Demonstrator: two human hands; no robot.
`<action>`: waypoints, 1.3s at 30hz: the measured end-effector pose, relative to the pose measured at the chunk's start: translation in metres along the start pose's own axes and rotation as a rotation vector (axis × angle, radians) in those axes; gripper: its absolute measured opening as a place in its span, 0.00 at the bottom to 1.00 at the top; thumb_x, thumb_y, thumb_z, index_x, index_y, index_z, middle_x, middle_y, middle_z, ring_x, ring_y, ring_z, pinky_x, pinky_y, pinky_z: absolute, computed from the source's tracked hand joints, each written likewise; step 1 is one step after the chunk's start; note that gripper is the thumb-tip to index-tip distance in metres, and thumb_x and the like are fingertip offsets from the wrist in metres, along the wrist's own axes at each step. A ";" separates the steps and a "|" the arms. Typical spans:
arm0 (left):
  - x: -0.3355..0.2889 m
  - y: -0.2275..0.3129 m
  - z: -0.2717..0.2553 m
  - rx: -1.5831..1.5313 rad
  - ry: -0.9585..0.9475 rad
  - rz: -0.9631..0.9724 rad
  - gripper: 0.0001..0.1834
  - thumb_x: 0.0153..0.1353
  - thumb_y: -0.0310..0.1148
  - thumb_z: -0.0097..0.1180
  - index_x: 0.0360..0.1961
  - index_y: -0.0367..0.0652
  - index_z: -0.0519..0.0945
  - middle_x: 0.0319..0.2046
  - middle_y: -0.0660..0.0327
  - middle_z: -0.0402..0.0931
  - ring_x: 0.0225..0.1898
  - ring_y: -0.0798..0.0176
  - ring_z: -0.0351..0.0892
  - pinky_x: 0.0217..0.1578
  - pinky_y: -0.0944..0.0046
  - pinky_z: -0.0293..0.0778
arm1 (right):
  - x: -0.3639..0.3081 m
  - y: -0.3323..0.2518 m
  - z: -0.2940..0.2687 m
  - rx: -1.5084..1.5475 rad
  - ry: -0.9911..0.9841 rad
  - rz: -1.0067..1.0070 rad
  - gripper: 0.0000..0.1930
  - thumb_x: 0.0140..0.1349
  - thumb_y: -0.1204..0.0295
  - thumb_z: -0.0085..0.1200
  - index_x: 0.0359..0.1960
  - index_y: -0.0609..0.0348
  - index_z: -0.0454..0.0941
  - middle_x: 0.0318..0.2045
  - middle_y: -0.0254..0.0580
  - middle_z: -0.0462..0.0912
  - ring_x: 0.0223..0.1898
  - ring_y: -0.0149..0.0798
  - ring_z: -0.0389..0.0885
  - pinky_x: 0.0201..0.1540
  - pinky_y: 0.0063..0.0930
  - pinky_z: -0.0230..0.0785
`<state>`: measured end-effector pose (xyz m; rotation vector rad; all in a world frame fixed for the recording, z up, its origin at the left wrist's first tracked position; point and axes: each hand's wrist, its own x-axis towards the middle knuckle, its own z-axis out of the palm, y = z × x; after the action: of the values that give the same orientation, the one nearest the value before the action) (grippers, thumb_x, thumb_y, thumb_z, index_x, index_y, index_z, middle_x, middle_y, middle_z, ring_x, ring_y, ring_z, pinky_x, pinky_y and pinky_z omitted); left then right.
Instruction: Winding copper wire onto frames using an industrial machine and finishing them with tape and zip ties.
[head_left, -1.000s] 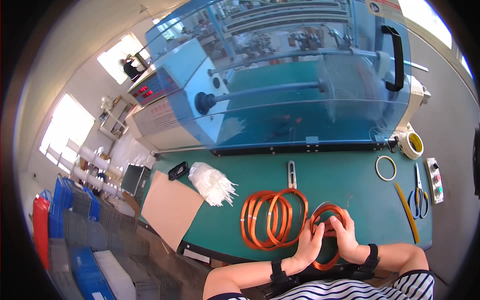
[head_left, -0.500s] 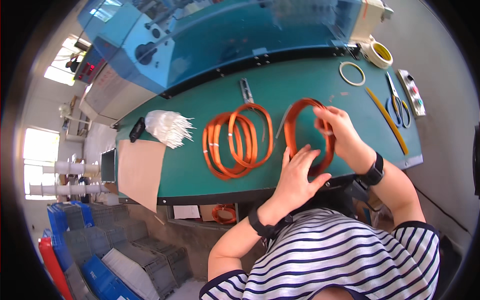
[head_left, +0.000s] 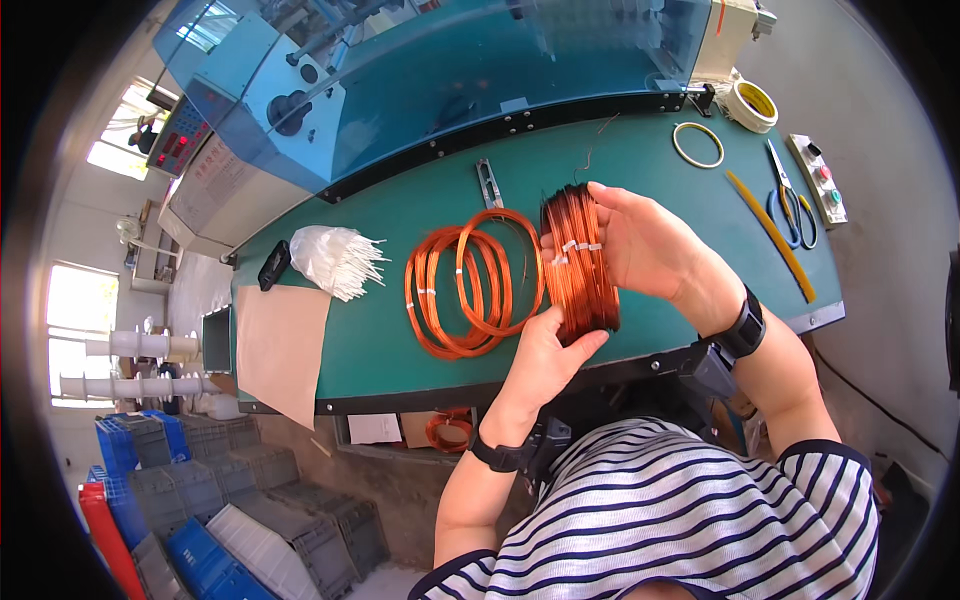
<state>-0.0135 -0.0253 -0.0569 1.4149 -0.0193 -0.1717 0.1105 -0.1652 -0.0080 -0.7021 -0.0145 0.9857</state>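
Between my two hands a thick coil of copper wire (head_left: 583,285) stands on edge, its strands bound by white ties near the middle. My left hand (head_left: 541,362) grips the coil's lower end, thumb in front and fingers partly hidden. At the upper right side my right hand (head_left: 650,250) holds it, thumb on the top edge and fingers passing behind the strands. A thin wire end (head_left: 598,145) sticks up beyond the coil. Just left, several thinner copper wire rings (head_left: 432,300) lie overlapping on the green tabletop (head_left: 370,365).
A bag of white ties (head_left: 335,258), a black object (head_left: 273,265) and brown paper (head_left: 283,345) lie left. Scissors (head_left: 786,200), a yellow strip (head_left: 770,238), tape rolls (head_left: 752,105) and a button box (head_left: 818,178) are right. A blue-covered machine (head_left: 430,85) borders the back.
The coil has been turned so its wound outer side and white ties face me, and it sits slightly further left. My left hand has moved left and down to its lower end.
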 end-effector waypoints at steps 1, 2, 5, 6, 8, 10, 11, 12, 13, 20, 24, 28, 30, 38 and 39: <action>0.000 -0.002 0.000 0.013 0.002 0.011 0.15 0.55 0.21 0.57 0.45 0.32 0.73 0.38 0.60 0.77 0.39 0.70 0.75 0.45 0.69 0.70 | -0.001 0.000 -0.001 0.020 -0.006 -0.002 0.25 0.64 0.54 0.43 0.50 0.65 0.68 0.47 0.52 0.76 0.50 0.46 0.75 0.56 0.43 0.64; 0.000 -0.001 -0.002 0.050 -0.005 -0.003 0.17 0.54 0.21 0.57 0.46 0.33 0.73 0.39 0.60 0.77 0.41 0.69 0.74 0.46 0.68 0.69 | -0.002 -0.001 -0.001 0.039 -0.012 -0.003 0.25 0.64 0.55 0.43 0.51 0.65 0.68 0.47 0.51 0.76 0.51 0.46 0.74 0.56 0.43 0.63; 0.002 0.002 -0.001 -0.028 0.028 0.014 0.15 0.55 0.21 0.56 0.45 0.33 0.74 0.37 0.62 0.77 0.39 0.72 0.74 0.45 0.70 0.69 | 0.000 -0.003 -0.001 0.055 -0.031 0.007 0.24 0.64 0.56 0.43 0.51 0.64 0.68 0.48 0.51 0.75 0.51 0.46 0.74 0.56 0.43 0.63; 0.003 0.001 -0.002 -0.028 0.027 0.015 0.15 0.55 0.21 0.56 0.45 0.33 0.74 0.37 0.62 0.77 0.39 0.72 0.74 0.45 0.70 0.69 | 0.000 -0.003 0.000 0.056 -0.030 0.005 0.24 0.64 0.56 0.43 0.51 0.64 0.68 0.48 0.51 0.75 0.51 0.46 0.74 0.56 0.43 0.63; 0.006 -0.001 -0.007 -0.027 -0.025 -0.003 0.15 0.59 0.22 0.52 0.48 0.33 0.73 0.42 0.61 0.76 0.44 0.70 0.73 0.50 0.67 0.67 | -0.002 -0.005 0.002 0.040 -0.009 -0.031 0.22 0.65 0.58 0.42 0.52 0.64 0.67 0.49 0.49 0.75 0.51 0.45 0.74 0.56 0.42 0.64; 0.007 -0.003 -0.006 -0.041 0.021 -0.004 0.14 0.60 0.24 0.52 0.47 0.33 0.74 0.41 0.62 0.77 0.43 0.70 0.74 0.49 0.68 0.67 | -0.002 -0.003 0.006 0.043 0.042 -0.026 0.20 0.66 0.61 0.39 0.49 0.66 0.68 0.46 0.50 0.76 0.49 0.46 0.75 0.54 0.42 0.65; 0.007 -0.003 -0.005 -0.055 0.065 -0.005 0.13 0.61 0.25 0.51 0.47 0.32 0.75 0.40 0.62 0.77 0.42 0.71 0.74 0.48 0.69 0.68 | -0.002 -0.002 0.008 0.045 0.093 -0.023 0.17 0.67 0.64 0.37 0.46 0.69 0.68 0.43 0.51 0.77 0.47 0.47 0.76 0.52 0.43 0.67; 0.009 -0.002 -0.004 -0.055 0.063 -0.007 0.13 0.61 0.25 0.51 0.47 0.32 0.75 0.40 0.62 0.77 0.42 0.71 0.74 0.48 0.69 0.68 | -0.002 -0.002 0.007 0.047 0.094 -0.024 0.17 0.67 0.64 0.37 0.46 0.69 0.68 0.43 0.51 0.77 0.47 0.47 0.76 0.52 0.43 0.67; 0.012 0.001 -0.003 -0.115 0.073 0.008 0.13 0.62 0.26 0.51 0.47 0.32 0.75 0.40 0.62 0.77 0.41 0.71 0.74 0.47 0.69 0.68 | -0.002 -0.002 0.007 0.058 0.080 -0.026 0.16 0.67 0.67 0.37 0.46 0.68 0.68 0.43 0.50 0.77 0.46 0.46 0.76 0.52 0.42 0.67; 0.009 -0.001 0.006 -0.161 0.308 0.057 0.12 0.63 0.28 0.50 0.45 0.33 0.76 0.39 0.62 0.78 0.39 0.72 0.75 0.44 0.69 0.70 | -0.002 0.003 -0.002 -0.016 0.137 -0.074 0.11 0.63 0.80 0.39 0.46 0.67 0.67 0.43 0.54 0.76 0.44 0.44 0.78 0.49 0.42 0.72; -0.006 0.003 -0.012 -0.232 0.409 0.011 0.12 0.64 0.29 0.50 0.46 0.34 0.75 0.38 0.60 0.78 0.39 0.66 0.79 0.44 0.68 0.71 | -0.010 -0.002 -0.002 -0.013 0.197 -0.052 0.12 0.65 0.77 0.38 0.48 0.67 0.67 0.45 0.55 0.76 0.49 0.48 0.76 0.49 0.46 0.72; -0.003 0.015 -0.006 0.717 0.816 0.461 0.19 0.58 0.22 0.52 0.52 0.34 0.69 0.56 0.49 0.62 0.60 0.52 0.60 0.59 0.58 0.58 | -0.014 -0.005 -0.006 -0.003 0.209 -0.054 0.11 0.66 0.77 0.36 0.47 0.68 0.67 0.45 0.57 0.75 0.49 0.49 0.76 0.48 0.48 0.72; 0.003 0.012 0.010 0.531 0.499 0.337 0.14 0.60 0.25 0.52 0.47 0.34 0.72 0.44 0.55 0.71 0.48 0.63 0.70 0.48 0.65 0.66 | -0.015 -0.004 -0.007 -0.005 0.201 -0.049 0.11 0.66 0.77 0.36 0.47 0.68 0.67 0.45 0.57 0.75 0.49 0.49 0.76 0.48 0.48 0.72; 0.022 0.001 0.037 0.081 0.229 0.098 0.12 0.67 0.34 0.44 0.30 0.38 0.75 0.25 0.64 0.75 0.30 0.72 0.72 0.38 0.69 0.66 | -0.031 0.005 -0.041 -0.285 0.712 -0.494 0.17 0.60 0.77 0.46 0.51 0.69 0.66 0.51 0.49 0.72 0.54 0.44 0.71 0.56 0.38 0.62; 0.023 0.001 0.038 0.081 0.229 0.098 0.12 0.67 0.34 0.44 0.30 0.38 0.75 0.25 0.64 0.75 0.30 0.72 0.72 0.38 0.69 0.66 | -0.029 0.007 -0.044 -0.428 0.919 -0.733 0.19 0.59 0.78 0.46 0.53 0.70 0.66 0.51 0.46 0.73 0.52 0.41 0.71 0.56 0.34 0.60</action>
<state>0.0046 -0.0651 -0.0516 1.5036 0.0940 0.0734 0.1029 -0.2086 -0.0377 -1.3684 0.3094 -0.1087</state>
